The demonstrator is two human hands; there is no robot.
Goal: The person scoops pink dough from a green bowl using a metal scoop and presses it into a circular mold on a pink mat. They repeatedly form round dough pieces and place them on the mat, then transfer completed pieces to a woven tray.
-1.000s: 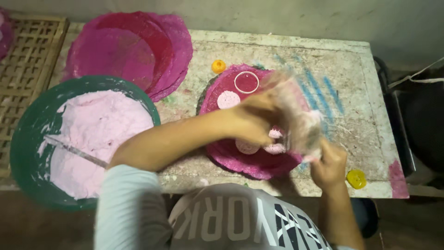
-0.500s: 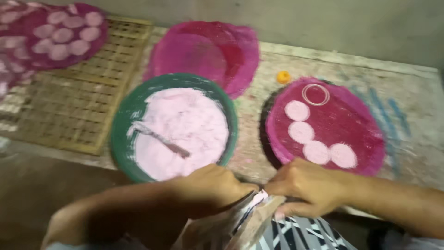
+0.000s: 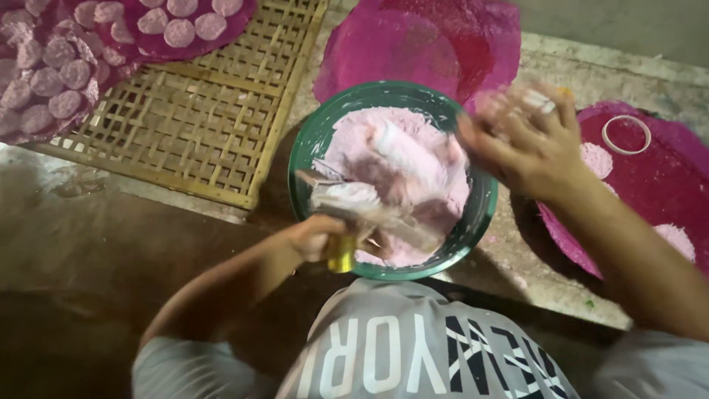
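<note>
A green bowl (image 3: 306, 151) of pale pink batter stands on the table in front of me. My left hand (image 3: 314, 238) is at the bowl's near rim, closed around a clear plastic bag (image 3: 373, 210) with a yellow nozzle (image 3: 341, 260); the bag lies over the batter. My right hand (image 3: 528, 144) hovers over the bowl's right rim, blurred by motion, with something pale at its fingertips that I cannot make out. To the right lies a magenta cloth (image 3: 665, 188) with pink discs and a white ring (image 3: 626, 134) on it.
A bamboo lattice tray (image 3: 196, 125) lies left of the bowl. Magenta cloths (image 3: 44, 89) covered with several pink discs sit at the top left. A stack of bare magenta cloths (image 3: 421, 44) lies behind the bowl. The table's worn front edge (image 3: 539, 284) runs below the bowl.
My view has swung left from the disc cloth to the bowl. Both hands brought the bag down to my lap, then over the bowl; my right hand has left the bag and risen.
</note>
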